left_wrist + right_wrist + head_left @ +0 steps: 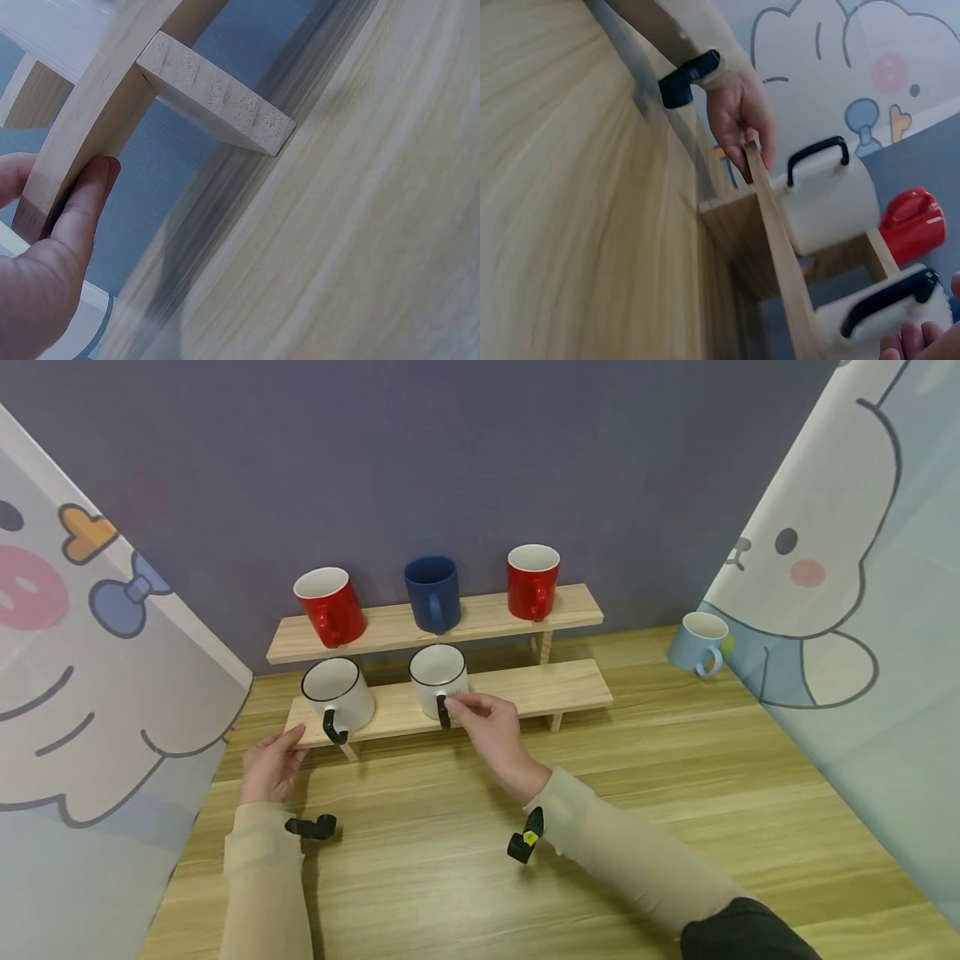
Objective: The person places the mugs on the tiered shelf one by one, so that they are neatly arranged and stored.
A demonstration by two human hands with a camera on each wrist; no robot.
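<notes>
My left hand (272,767) grips the left end of the lower wooden shelf (517,691), thumb on one face and fingers on the other, as the left wrist view shows close up. On that shelf stand two white mugs with black rims and black handles: a left mug (348,700) and a middle mug (437,667). My right hand (491,731) pinches the black handle (444,712) of the middle mug between thumb and fingertips. In the right wrist view, that handle (885,300) points up beside curled fingers (913,339). The mug sits upright at the shelf.
An upper shelf (480,620) behind carries a left red mug (341,614), a blue mug (444,603) and a right red mug (525,593). A light blue mug (686,647) stands on the wooden table (675,793) at the far right. Cartoon-printed panels (802,585) flank the table.
</notes>
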